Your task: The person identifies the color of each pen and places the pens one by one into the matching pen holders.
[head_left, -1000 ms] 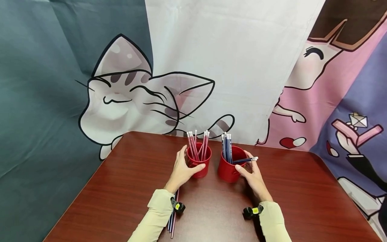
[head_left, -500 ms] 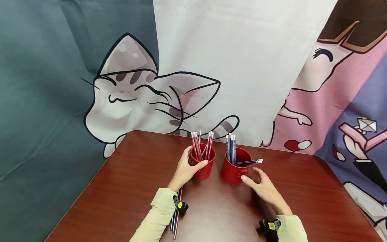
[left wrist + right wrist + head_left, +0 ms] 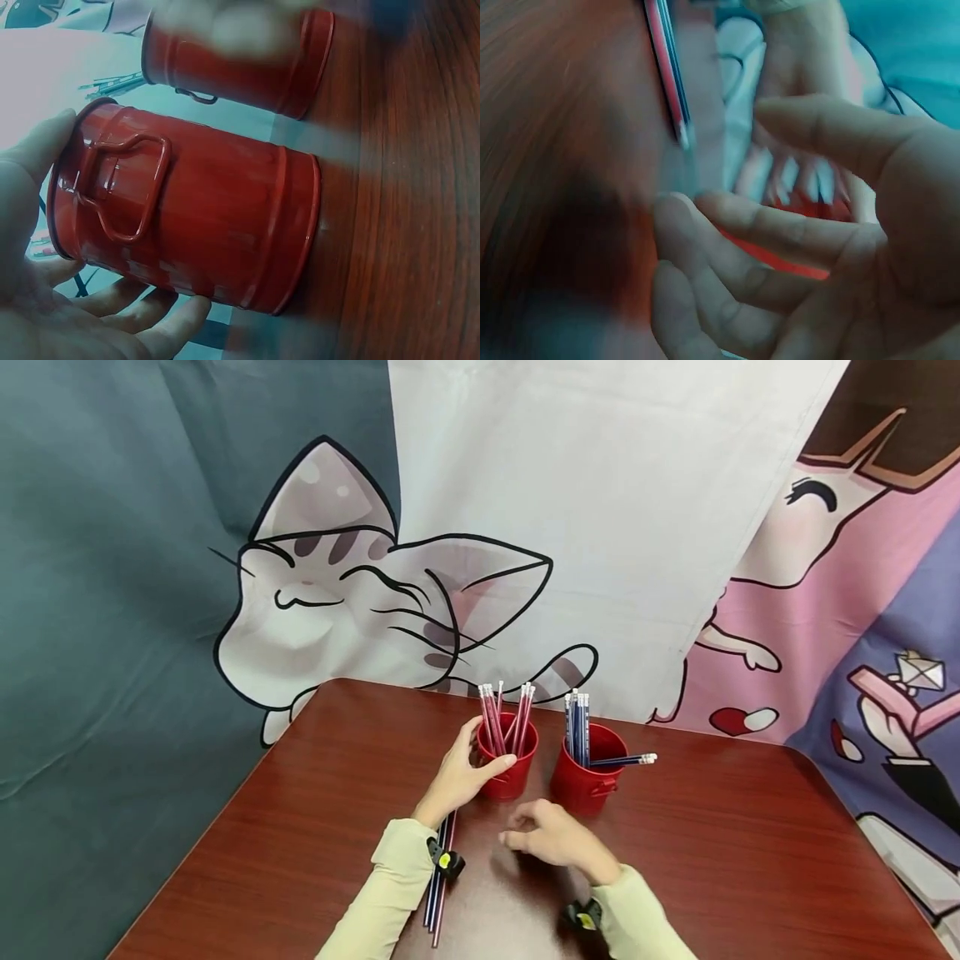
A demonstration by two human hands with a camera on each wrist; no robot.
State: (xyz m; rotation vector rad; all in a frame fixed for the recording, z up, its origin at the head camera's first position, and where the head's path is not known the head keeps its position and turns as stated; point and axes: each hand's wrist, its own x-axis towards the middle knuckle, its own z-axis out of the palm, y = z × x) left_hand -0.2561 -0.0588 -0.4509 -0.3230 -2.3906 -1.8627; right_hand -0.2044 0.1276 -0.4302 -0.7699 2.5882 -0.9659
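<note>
My left hand holds the left red metal bucket between thumb and fingers. Pink pencils with white eraser ends stand in it. In the left wrist view the thumb lies at the rim and the fingers along the side of this bucket. The right red bucket holds several dark blue pencils, one leaning far out to the right. In front of the buckets my right hand hovers with loosely bent fingers and nothing in them. Loose blue and pink pencils lie beside my left forearm.
The brown wooden table reaches back to a cloth backdrop printed with a cartoon cat. Both buckets stand close together near the table's far edge, with a narrow gap between them.
My right hand has come away from the right bucket and swung left, in front of both buckets. My left hand stays on the left bucket. The view has shifted slightly.
</note>
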